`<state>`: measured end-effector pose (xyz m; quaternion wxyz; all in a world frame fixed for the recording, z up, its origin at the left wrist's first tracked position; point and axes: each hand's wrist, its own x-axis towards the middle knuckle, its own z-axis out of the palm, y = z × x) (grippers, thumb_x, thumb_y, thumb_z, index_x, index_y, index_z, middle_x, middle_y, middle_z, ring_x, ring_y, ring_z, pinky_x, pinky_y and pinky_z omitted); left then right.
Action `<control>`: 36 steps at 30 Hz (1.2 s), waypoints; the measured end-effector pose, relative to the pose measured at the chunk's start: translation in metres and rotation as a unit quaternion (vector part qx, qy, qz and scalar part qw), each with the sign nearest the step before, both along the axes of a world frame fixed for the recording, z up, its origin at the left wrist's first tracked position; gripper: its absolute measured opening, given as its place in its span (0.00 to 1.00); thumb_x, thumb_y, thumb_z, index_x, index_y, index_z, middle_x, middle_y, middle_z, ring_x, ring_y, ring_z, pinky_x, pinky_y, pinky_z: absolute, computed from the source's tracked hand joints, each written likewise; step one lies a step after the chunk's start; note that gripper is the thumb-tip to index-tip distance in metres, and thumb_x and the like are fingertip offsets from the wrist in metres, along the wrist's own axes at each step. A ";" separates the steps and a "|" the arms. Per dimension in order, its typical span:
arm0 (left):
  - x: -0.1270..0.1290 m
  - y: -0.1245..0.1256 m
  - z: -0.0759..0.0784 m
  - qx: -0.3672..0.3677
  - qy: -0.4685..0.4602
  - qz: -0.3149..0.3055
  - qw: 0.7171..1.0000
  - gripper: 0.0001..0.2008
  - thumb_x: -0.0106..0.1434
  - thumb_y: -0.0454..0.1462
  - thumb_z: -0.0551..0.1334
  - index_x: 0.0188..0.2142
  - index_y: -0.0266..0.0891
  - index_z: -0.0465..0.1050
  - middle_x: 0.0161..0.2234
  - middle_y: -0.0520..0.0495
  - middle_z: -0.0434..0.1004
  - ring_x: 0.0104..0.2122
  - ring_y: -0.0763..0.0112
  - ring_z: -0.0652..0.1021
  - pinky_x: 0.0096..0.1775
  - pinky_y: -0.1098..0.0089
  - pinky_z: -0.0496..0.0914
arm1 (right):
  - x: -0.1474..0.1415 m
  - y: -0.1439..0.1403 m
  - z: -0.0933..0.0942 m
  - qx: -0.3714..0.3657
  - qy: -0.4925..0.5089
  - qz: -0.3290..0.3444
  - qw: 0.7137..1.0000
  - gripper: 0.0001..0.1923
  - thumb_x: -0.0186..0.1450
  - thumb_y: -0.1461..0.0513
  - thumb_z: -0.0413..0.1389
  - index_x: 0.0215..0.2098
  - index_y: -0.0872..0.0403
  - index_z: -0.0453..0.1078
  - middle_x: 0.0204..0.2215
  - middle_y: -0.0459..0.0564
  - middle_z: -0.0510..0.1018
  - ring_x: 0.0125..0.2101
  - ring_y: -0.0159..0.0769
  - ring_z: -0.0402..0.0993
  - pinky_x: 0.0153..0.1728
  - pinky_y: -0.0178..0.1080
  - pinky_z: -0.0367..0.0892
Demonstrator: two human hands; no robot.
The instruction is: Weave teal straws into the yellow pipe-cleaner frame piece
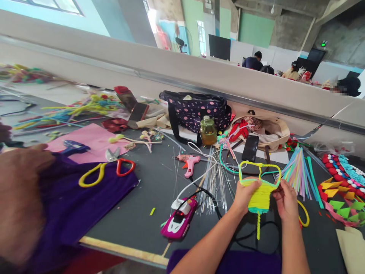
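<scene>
- Got a yellow fuzzy-wire piece [259, 198] gripped in left hand [244, 195]
- Pinching its other side with right hand [288, 199]
- Got a pink glue gun [191, 163] off left

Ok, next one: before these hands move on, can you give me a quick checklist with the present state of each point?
1. Left hand gripping the yellow piece: ok, fingers on its left side.
2. Right hand at the piece: ok, fingers at its right edge.
3. Pink glue gun set down: ok, it lies on the table.
4. Glue gun cool: cannot tell.
5. Wires bundled neatly: not ok, they lie spread loosely.
6. Bottle upright: ok.
</scene>
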<state>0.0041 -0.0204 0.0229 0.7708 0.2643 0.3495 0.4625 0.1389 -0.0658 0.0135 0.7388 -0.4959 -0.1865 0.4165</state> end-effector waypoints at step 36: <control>-0.002 -0.005 0.005 0.057 0.051 0.002 0.997 0.13 0.43 0.39 0.71 0.27 0.33 0.76 0.20 0.50 0.75 0.21 0.72 0.73 0.27 0.71 0.68 | 0.005 -0.002 0.001 -0.021 -0.020 0.014 0.999 0.17 0.47 0.56 0.68 0.30 0.53 0.69 0.22 0.39 0.67 0.18 0.23 0.56 0.17 0.28 0.53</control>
